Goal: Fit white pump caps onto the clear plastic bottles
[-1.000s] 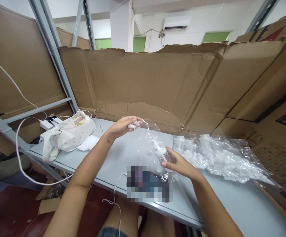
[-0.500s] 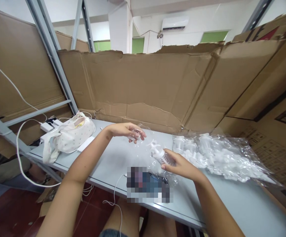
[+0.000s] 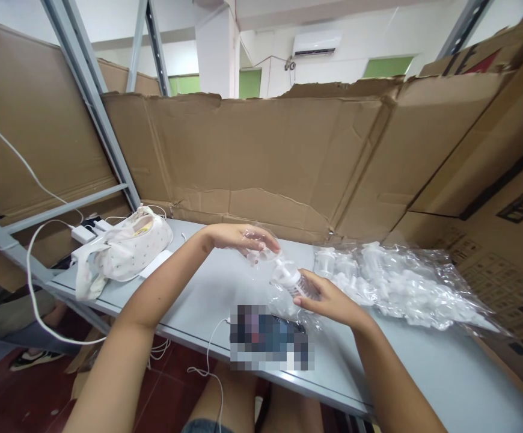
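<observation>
A clear bottle with a white pump top (image 3: 294, 281) is in my right hand (image 3: 327, 296), whose fingers wrap round its body. The bottle leans to the left, its pump pointing toward my left hand (image 3: 258, 239). Thin clear plastic bag film (image 3: 256, 257) is gripped in my left hand's bent fingers, close to the pump. The film also hangs around the bottle, and its edges are hard to make out. Below the hands lies a blurred-out object (image 3: 268, 337), perhaps a phone, with a white cable attached.
A large clear bag of white pump bottles (image 3: 406, 288) lies to the right on the grey table (image 3: 198, 294). On the left are a white patterned cloth bag (image 3: 128, 246) and white charger plugs (image 3: 83, 233). Cardboard (image 3: 252, 150) walls the back; a carton (image 3: 514, 252) stands right.
My left hand has moved a little to the right with the plastic film, closer to the pump top. My right hand and the bottle have hardly moved.
</observation>
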`<act>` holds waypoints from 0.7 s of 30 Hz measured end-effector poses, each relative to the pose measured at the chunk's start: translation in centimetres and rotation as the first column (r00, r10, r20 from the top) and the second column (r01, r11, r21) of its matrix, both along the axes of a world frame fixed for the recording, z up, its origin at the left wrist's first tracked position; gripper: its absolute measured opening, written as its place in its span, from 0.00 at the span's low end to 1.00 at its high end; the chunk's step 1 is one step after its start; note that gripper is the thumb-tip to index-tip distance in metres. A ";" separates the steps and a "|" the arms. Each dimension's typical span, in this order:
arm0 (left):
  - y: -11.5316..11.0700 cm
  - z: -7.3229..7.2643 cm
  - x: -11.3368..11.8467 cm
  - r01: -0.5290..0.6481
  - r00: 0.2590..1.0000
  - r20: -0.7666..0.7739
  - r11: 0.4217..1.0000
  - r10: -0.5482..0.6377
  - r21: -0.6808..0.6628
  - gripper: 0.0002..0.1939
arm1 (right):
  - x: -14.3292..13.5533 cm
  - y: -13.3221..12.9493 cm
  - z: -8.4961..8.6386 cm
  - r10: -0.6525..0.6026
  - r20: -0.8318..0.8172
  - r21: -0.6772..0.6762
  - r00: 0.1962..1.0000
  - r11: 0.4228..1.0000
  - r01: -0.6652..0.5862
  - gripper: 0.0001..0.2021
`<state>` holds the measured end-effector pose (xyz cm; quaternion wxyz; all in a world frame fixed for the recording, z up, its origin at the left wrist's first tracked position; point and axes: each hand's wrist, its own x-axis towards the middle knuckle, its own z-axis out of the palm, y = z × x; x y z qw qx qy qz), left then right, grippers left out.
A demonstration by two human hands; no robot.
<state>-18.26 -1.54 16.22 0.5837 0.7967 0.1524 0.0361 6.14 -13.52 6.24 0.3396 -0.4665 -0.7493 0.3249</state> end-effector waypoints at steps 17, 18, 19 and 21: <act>-0.2 1.6 -1.2 -0.031 0.998 0.070 0.948 0.009 0.316 0.19 | 0.2 0.2 0.3 -0.070 0.096 0.060 0.993 0.996 0.064 0.21; -0.4 1.6 -1.1 -0.072 0.994 0.101 0.935 0.039 0.348 0.17 | 0.2 0.2 0.2 -0.080 0.096 0.065 0.992 0.995 0.074 0.21; -0.6 1.5 -1.0 -0.110 0.989 0.132 0.933 0.068 0.343 0.15 | 0.3 0.2 0.2 -0.097 0.096 0.072 0.991 0.993 0.090 0.22; -0.9 1.4 -0.7 -0.159 0.977 0.180 0.948 0.111 0.277 0.15 | 0.3 0.2 0.0 -0.139 0.099 0.092 0.985 0.987 0.130 0.22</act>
